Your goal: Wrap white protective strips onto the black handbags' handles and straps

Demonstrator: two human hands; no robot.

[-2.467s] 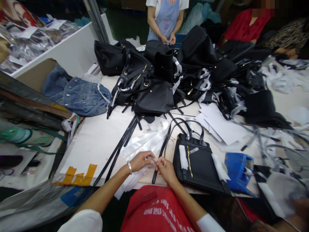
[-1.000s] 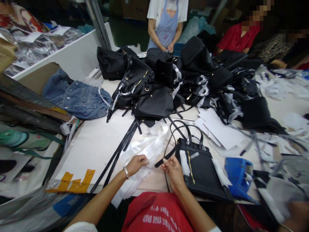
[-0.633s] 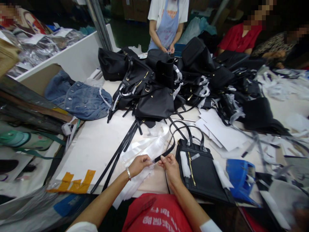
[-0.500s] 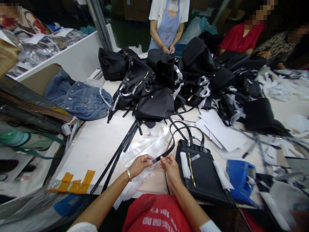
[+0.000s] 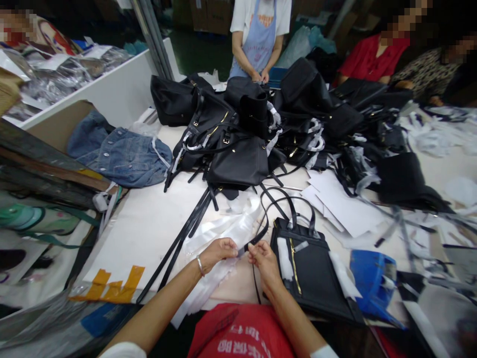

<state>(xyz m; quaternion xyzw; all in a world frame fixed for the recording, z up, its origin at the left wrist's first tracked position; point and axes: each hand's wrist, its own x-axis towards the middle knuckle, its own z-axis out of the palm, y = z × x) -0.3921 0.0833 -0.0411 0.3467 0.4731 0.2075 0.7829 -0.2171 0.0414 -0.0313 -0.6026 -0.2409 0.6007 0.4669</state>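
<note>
Head view: the left hand [image 5: 219, 251] is closed to a pinch, thumb against forefinger, on a bit of clear film [image 5: 242, 250] at the end of a black strap [image 5: 263, 230]. The right hand [image 5: 265, 261] pinches the strap just beside that end, its other fingers loosely curled — the two sets of fingertips are near each other but apart. From there the strap curves up beside a black bag [image 5: 316, 278], which lies on the table [image 5: 152, 219] to the right of the right hand, handles pointing away from the person. Shiny white strips [image 5: 223, 226] lie under and beyond the left hand; past them — a heap of black bags [image 5: 238, 161].
</note>
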